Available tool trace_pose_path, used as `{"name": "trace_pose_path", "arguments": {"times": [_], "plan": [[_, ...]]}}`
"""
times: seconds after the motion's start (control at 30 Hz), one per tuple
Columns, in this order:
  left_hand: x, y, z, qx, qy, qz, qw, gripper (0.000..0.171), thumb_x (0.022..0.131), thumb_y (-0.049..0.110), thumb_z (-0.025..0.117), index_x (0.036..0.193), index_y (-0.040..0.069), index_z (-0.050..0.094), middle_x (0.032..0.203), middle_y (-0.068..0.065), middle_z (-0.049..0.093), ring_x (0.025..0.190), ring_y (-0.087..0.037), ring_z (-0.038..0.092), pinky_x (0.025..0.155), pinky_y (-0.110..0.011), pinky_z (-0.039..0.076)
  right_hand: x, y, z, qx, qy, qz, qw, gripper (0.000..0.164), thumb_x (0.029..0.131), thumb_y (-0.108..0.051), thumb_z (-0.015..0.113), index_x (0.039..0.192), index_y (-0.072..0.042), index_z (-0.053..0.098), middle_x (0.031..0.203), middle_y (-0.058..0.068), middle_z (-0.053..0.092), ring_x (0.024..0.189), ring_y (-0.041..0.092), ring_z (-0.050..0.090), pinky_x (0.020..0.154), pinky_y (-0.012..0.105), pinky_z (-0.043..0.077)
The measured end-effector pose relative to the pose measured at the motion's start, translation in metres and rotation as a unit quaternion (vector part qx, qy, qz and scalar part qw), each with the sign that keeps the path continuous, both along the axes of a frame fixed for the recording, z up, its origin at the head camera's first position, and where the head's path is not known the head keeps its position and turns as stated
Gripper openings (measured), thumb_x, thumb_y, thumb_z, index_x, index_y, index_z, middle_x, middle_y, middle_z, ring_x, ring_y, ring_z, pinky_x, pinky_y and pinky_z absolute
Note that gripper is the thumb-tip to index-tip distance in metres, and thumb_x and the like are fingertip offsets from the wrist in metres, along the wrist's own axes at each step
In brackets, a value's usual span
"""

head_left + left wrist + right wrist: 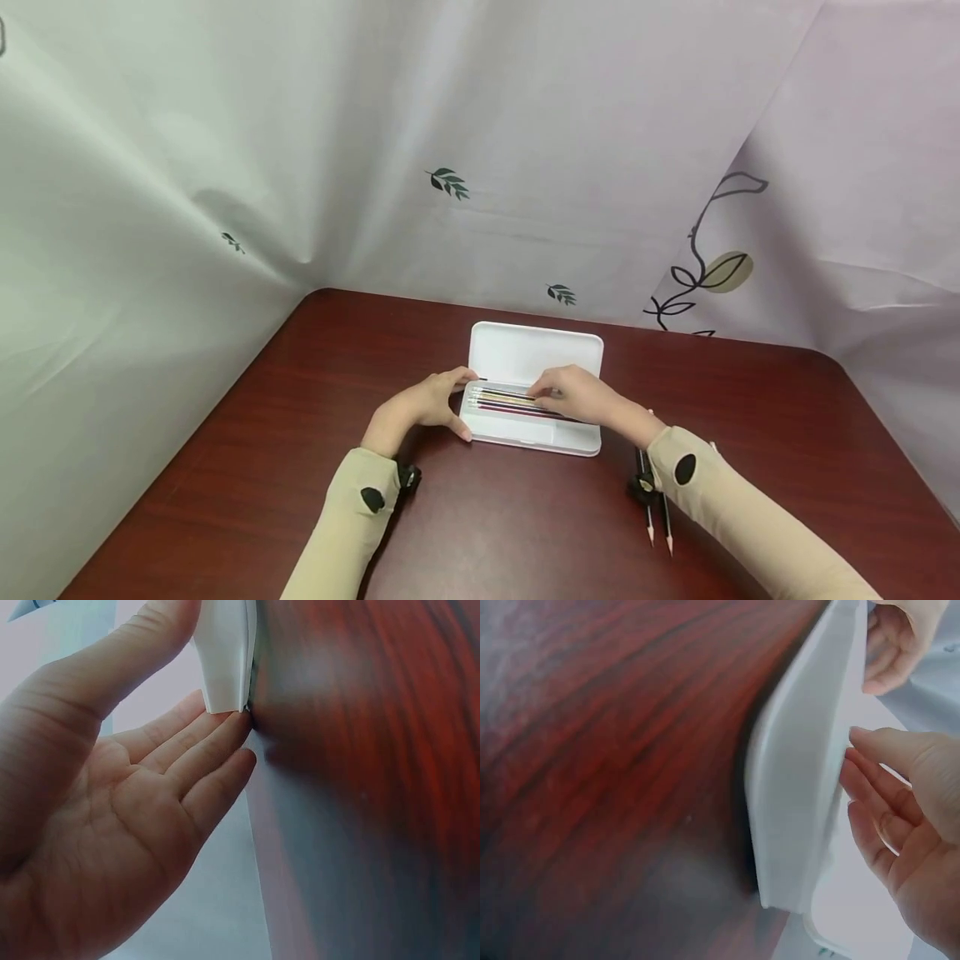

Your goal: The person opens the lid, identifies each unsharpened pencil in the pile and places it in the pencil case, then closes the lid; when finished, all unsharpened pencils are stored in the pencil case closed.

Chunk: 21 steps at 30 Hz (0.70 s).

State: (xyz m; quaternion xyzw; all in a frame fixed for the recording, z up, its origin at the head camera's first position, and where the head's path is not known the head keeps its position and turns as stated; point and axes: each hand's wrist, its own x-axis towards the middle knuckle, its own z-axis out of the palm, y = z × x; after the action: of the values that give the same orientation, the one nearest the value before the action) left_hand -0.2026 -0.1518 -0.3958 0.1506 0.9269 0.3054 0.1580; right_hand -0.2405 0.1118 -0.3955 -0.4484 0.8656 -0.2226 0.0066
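Note:
A white pencil case (502, 429) lies on the table, its lid (536, 352) raised at the back. Several pencils (495, 401) lie side by side inside it. My left hand (431, 400) holds the case's left end, thumb at the front corner and fingers behind. In the left wrist view, fingertips touch the end of the case (225, 664). My right hand (576, 393) reaches over the right half, thumb and index finger drawn together on a pencil. The case wall (795, 787) partly hides those fingertips in the right wrist view, so the pinch shows poorly.
Two dark pencils (667, 521) lie on the table right of the case, partly under the right sleeve (735, 500), points toward me. The dark red table (225, 492) meets a pale leaf-patterned curtain (360, 167) behind and at the sides.

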Motion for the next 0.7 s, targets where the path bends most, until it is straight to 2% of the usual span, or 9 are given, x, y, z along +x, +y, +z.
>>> {"name": "trace_pose_path", "arguments": {"times": [0.2,0.27,0.33,0.4,0.53,0.6,0.7], "plan": [[-0.001,-0.005,0.002,-0.011,0.025,-0.032,0.9991,0.086,0.058,0.024,0.089,0.129,0.008,0.044,0.135,-0.014,0.051,0.127,-0.023,0.045,0.105,-0.04,0.035,-0.002,0.015,0.011,-0.036,0.01,-0.029,0.999,0.015,0.085,-0.011,0.066,0.099,-0.008,0.072,0.094,0.0,0.07,0.084,0.013,0.064,0.07,0.029,0.053],[-0.002,-0.009,0.004,0.001,0.039,-0.049,0.998,0.084,0.059,0.025,0.089,0.128,0.007,0.044,0.134,-0.015,0.051,0.127,-0.026,0.046,0.105,-0.042,0.036,-0.004,0.021,0.015,-0.056,0.026,-0.042,0.997,0.015,0.085,-0.01,0.067,0.099,-0.008,0.072,0.093,0.001,0.07,0.082,0.013,0.064,0.068,0.029,0.053],[-0.004,-0.013,0.006,0.02,0.052,-0.052,0.9971,0.081,0.061,0.026,0.088,0.126,0.005,0.044,0.133,-0.017,0.051,0.126,-0.029,0.046,0.104,-0.043,0.036,-0.007,0.027,0.019,-0.081,0.038,-0.062,0.994,0.017,0.085,-0.009,0.067,0.101,-0.008,0.071,0.092,0.0,0.07,0.08,0.012,0.064,0.066,0.028,0.053],[-0.006,-0.018,0.01,0.042,0.065,-0.038,0.9963,0.077,0.066,0.026,0.085,0.126,0.004,0.042,0.133,-0.019,0.05,0.126,-0.031,0.045,0.104,-0.045,0.036,-0.011,0.033,0.023,-0.109,0.051,-0.09,0.989,0.018,0.084,-0.008,0.067,0.102,-0.008,0.071,0.089,0.001,0.07,0.076,0.011,0.063,0.062,0.027,0.051],[-0.017,-0.022,0.017,0.066,0.114,0.017,0.9912,0.071,0.079,0.025,0.075,0.134,0.002,0.038,0.137,-0.019,0.045,0.127,-0.034,0.044,0.103,-0.047,0.037,-0.019,0.043,0.027,-0.144,0.081,-0.153,0.974,0.024,0.084,-0.011,0.069,0.107,-0.007,0.069,0.088,0.005,0.068,0.07,0.015,0.058,0.059,0.03,0.049],[-0.028,-0.021,0.018,0.07,0.15,0.031,0.9857,0.067,0.084,0.023,0.07,0.138,0.002,0.036,0.139,-0.019,0.044,0.127,-0.034,0.044,0.103,-0.048,0.037,-0.024,0.047,0.028,-0.141,0.086,-0.175,0.971,0.034,0.083,-0.014,0.071,0.114,-0.005,0.064,0.095,0.011,0.066,0.076,0.02,0.059,0.065,0.035,0.049],[-0.044,-0.016,0.017,0.081,0.191,0.039,0.9774,0.061,0.089,0.019,0.064,0.14,0.002,0.036,0.137,-0.017,0.046,0.125,-0.032,0.047,0.102,-0.047,0.039,-0.029,0.049,0.025,-0.118,0.059,-0.187,0.973,0.052,0.081,-0.017,0.073,0.127,-0.002,0.054,0.112,0.017,0.061,0.096,0.029,0.058,0.081,0.045,0.049]]}}
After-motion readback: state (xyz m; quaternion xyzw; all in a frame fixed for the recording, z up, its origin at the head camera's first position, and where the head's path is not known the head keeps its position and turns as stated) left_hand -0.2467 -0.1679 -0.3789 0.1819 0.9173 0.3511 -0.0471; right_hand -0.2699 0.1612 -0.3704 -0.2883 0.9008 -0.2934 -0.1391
